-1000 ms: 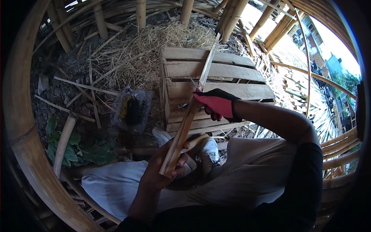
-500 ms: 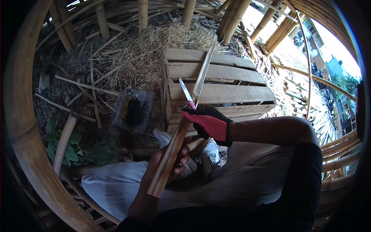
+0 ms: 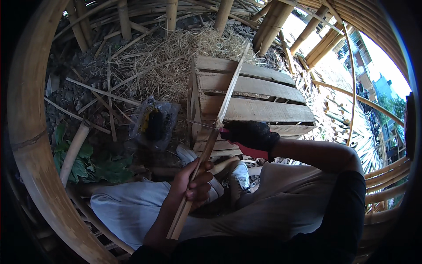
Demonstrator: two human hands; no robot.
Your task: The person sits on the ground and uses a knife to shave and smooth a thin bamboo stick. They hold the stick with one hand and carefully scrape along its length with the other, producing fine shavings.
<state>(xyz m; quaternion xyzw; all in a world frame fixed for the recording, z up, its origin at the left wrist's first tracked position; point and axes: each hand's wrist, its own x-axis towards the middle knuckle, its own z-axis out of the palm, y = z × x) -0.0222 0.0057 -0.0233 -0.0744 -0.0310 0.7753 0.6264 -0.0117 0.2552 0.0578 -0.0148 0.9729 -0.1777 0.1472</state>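
1. Since the earlier frames, the gloved right hand has been sliding down the bamboo strip, and the knife blade is now lying flatter, pointing to the person's left across the strip.
2. Left hand is wrapping its bare fingers around the lower part of the strip, its grip clamped on it just above the lap.
3. Right hand, in a black glove with a red cuff, is closing its grip on the knife handle, with the thin blade meeting the strip at about mid-length.
4. Judging by this, the shaving or splitting step is under way, with the blade working along the strip's edge.
5. Next, the move is calling for a firm hold below and a steady, controlled push of the blade along the grain, well apart from the bare fingers.
6. Bamboo strip is looking long, narrow, flat and pale tan, leaning from the lap up over the wooden crate.
7. Around it, dry straw, a clear plastic bag, green leaves and white shoes are lying on the ground.
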